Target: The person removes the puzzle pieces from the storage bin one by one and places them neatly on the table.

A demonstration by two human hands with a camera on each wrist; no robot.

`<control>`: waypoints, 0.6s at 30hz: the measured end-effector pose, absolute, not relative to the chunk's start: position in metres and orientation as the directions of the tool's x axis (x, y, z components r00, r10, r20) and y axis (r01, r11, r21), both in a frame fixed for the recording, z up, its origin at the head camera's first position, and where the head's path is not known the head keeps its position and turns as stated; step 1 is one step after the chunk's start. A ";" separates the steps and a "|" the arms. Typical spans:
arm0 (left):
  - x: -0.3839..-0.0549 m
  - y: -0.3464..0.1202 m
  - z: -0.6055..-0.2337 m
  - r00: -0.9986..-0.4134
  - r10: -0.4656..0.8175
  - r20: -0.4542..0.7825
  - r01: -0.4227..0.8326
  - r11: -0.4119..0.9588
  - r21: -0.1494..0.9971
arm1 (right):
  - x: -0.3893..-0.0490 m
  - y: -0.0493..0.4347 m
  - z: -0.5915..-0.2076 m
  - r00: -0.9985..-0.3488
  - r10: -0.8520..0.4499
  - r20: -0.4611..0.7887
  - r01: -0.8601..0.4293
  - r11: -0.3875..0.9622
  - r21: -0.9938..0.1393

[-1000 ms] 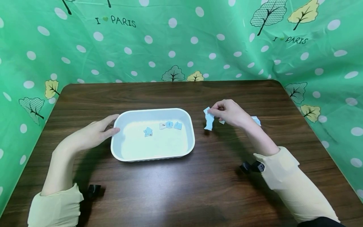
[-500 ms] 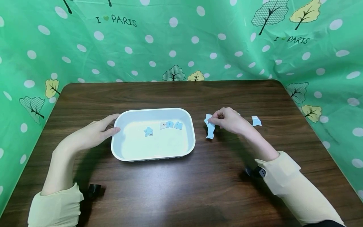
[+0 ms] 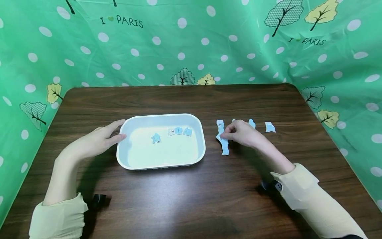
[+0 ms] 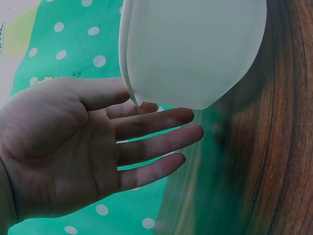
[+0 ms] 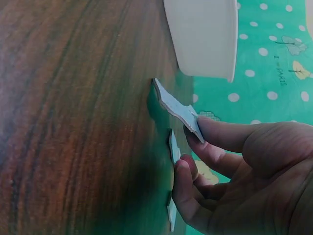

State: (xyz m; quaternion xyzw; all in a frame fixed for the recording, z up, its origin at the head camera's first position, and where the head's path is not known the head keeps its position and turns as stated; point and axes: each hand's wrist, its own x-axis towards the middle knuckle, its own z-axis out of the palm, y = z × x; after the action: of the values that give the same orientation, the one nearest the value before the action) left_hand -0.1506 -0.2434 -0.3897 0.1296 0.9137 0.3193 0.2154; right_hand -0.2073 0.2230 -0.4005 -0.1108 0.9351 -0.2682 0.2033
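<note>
My right hand (image 3: 243, 132) pinches a light-blue cardboard piece (image 3: 225, 148) between thumb and fingers, just above the table right of the tray. In the right wrist view the piece (image 5: 177, 108) is thick and irregularly edged; its exact kind is unclear. Another blue piece (image 3: 220, 125) lies directly behind it, overlapping or touching, I cannot tell which. My left hand (image 3: 96, 141) holds the white plastic tray (image 3: 161, 166) at its left end, thumb over the rim. In the left wrist view the other fingers (image 4: 161, 142) extend loosely outside the wall.
Inside the tray lie several small blue pieces (image 3: 156, 138). On the table behind my right hand are more pieces, one (image 3: 252, 123) partly hidden, another (image 3: 270, 127) farther right. A green dotted cloth (image 3: 191, 43) hangs behind the dark wooden table (image 3: 179, 205).
My right hand has lowered its blue piece toward the table and drawn it nearer me. A piece behind it and pieces behind the hand have come into view. The left hand and tray stayed put.
</note>
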 end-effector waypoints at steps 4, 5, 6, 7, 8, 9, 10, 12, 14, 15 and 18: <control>-0.150 -0.244 -0.389 -0.874 0.373 -0.311 0.096 0.761 0.641 | -0.207 0.222 -0.404 -0.892 -0.323 -0.317 -0.116 0.841 -0.529; -0.150 -0.244 -0.389 -0.874 0.373 -0.312 0.096 0.761 0.642 | -0.207 0.222 -0.405 -0.891 -0.324 -0.317 -0.121 0.844 -0.523; -0.150 -0.244 -0.389 -0.874 0.372 -0.313 0.094 0.761 0.642 | -0.207 0.221 -0.406 -0.891 -0.325 -0.316 -0.127 0.847 -0.516; -0.150 -0.243 -0.389 -0.873 0.374 -0.312 0.095 0.759 0.644 | -0.207 0.221 -0.406 -0.891 -0.326 -0.315 -0.132 0.852 -0.507; -0.150 -0.243 -0.389 -0.873 0.374 -0.314 0.093 0.759 0.645 | -0.207 0.221 -0.407 -0.892 -0.326 -0.314 -0.137 0.856 -0.499; -0.150 -0.243 -0.389 -0.872 0.373 -0.316 0.091 0.758 0.645 | -0.206 0.220 -0.406 -0.892 -0.327 -0.313 -0.143 0.859 -0.492; -0.150 -0.243 -0.388 -0.872 0.369 -0.321 0.084 0.760 0.645 | -0.206 0.220 -0.406 -0.892 -0.329 -0.311 -0.150 0.862 -0.484; -0.150 -0.243 -0.388 -0.872 0.369 -0.322 0.083 0.759 0.646 | -0.206 0.219 -0.406 -0.892 -0.329 -0.310 -0.157 0.868 -0.471; -0.150 -0.243 -0.388 -0.872 0.366 -0.325 0.078 0.760 0.645 | -0.205 0.218 -0.406 -0.895 -0.322 -0.310 -0.156 0.875 -0.459; -0.150 -0.243 -0.388 -0.872 0.366 -0.325 0.078 0.760 0.645 | -0.204 0.217 -0.406 -0.897 -0.318 -0.308 -0.157 0.878 -0.451; -0.150 -0.243 -0.389 -0.872 0.365 -0.324 0.079 0.761 0.644 | -0.203 0.216 -0.407 -0.903 -0.305 -0.301 -0.158 0.889 -0.429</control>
State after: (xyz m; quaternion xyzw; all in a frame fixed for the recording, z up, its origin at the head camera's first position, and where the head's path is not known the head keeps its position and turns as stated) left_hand -0.1504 -0.2434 -0.3888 0.1219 0.9118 0.3238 0.2211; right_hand -0.2033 0.2159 -0.4066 -0.1213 0.9545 -0.2015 0.1834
